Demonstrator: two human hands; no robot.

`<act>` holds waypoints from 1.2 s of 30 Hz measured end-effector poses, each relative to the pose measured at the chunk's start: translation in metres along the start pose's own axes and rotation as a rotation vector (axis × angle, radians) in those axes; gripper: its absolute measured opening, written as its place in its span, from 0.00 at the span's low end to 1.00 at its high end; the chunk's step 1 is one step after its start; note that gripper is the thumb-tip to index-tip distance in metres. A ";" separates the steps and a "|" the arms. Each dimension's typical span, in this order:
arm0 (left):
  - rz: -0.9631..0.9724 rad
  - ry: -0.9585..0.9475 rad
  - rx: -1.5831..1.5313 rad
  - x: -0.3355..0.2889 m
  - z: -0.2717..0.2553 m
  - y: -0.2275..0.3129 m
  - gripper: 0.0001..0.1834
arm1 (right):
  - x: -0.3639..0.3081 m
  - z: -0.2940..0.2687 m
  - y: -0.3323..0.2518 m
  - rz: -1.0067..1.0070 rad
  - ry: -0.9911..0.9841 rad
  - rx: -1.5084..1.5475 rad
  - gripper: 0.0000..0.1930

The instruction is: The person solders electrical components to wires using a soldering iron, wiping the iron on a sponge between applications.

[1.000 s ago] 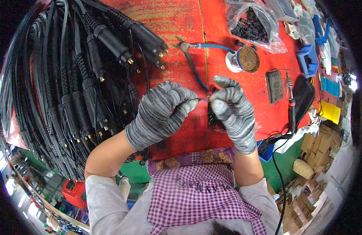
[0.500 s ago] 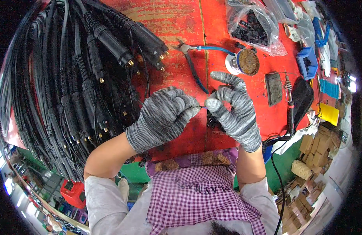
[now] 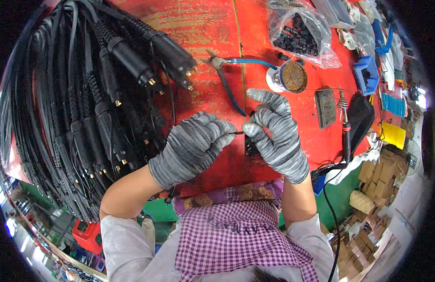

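Observation:
Both my hands wear grey striped knit gloves and meet over the red table (image 3: 208, 176). My left hand (image 3: 191, 148) pinches a thin black wire (image 3: 239, 133) between thumb and forefinger; a short length shows beyond its tips. My right hand (image 3: 279, 136) has thumb and forefinger closed at the wire's other end, with another finger stretched out. Small black parts (image 3: 250, 146) lie partly hidden beneath my right hand. Just beyond the hands rest open cutting pliers (image 3: 221, 66) with blue and dark handles. To the left lies a heap of black cables with thick plugs (image 3: 130, 58) and brass-coloured tips.
A round tin of brown paste (image 3: 293, 76) stands beyond my right hand. Further right are a dark block (image 3: 325, 107) and a soldering iron (image 3: 347, 131) in a coiled holder. Behind them sit a clear bag of black parts (image 3: 300, 37) and a blue bin (image 3: 366, 75).
My hands stay close together, the right fingertips slightly apart from the left, and more of the black wire shows between them. The whole view has shifted slightly.

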State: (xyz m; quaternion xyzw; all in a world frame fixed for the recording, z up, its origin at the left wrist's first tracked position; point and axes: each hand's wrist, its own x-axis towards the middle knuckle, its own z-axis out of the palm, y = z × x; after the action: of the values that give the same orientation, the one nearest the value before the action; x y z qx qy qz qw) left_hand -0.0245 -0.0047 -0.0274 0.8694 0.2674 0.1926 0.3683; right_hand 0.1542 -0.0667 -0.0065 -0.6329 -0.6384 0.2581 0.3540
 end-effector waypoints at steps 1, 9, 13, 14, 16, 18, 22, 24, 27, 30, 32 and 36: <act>-0.051 -0.030 -0.010 0.001 -0.001 0.001 0.08 | -0.001 0.000 0.001 -0.005 0.015 -0.005 0.09; -0.071 0.171 -0.194 0.005 -0.001 -0.005 0.08 | -0.024 -0.022 0.022 0.169 0.462 0.274 0.15; -0.075 0.204 -0.135 0.010 -0.005 0.001 0.08 | -0.024 -0.012 0.051 0.233 0.733 0.095 0.33; -0.070 0.197 -0.131 0.009 -0.004 0.002 0.08 | -0.019 -0.010 0.063 0.224 0.727 -0.092 0.40; -0.116 0.252 -0.126 0.007 -0.006 0.001 0.07 | -0.008 -0.001 0.084 0.178 0.731 -0.368 0.52; -0.133 0.274 -0.127 0.007 -0.006 0.000 0.07 | 0.001 0.006 0.098 0.219 0.721 -0.314 0.52; -0.024 0.301 -0.003 0.006 -0.009 0.002 0.08 | 0.011 0.012 0.108 0.278 0.766 -0.271 0.49; -0.024 0.305 0.008 0.006 -0.010 0.002 0.08 | 0.015 0.014 0.110 0.210 0.817 -0.250 0.45; 0.021 0.316 0.086 0.005 -0.010 0.000 0.09 | 0.010 0.018 0.099 0.162 0.738 0.064 0.41; 0.050 0.321 0.103 0.003 -0.011 -0.003 0.10 | -0.010 0.024 0.058 0.096 0.615 0.171 0.43; 0.042 0.290 0.098 0.005 -0.012 -0.002 0.10 | -0.020 0.030 0.047 0.057 0.565 0.184 0.42; 0.070 0.277 0.166 0.003 -0.009 -0.002 0.11 | -0.020 0.025 0.021 -0.140 0.462 -0.420 0.44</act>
State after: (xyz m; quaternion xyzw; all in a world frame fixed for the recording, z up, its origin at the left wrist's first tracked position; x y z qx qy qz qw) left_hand -0.0278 0.0036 -0.0227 0.8707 0.3002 0.3007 0.2478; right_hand 0.1474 -0.0823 -0.0409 -0.6887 -0.6223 -0.0547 0.3680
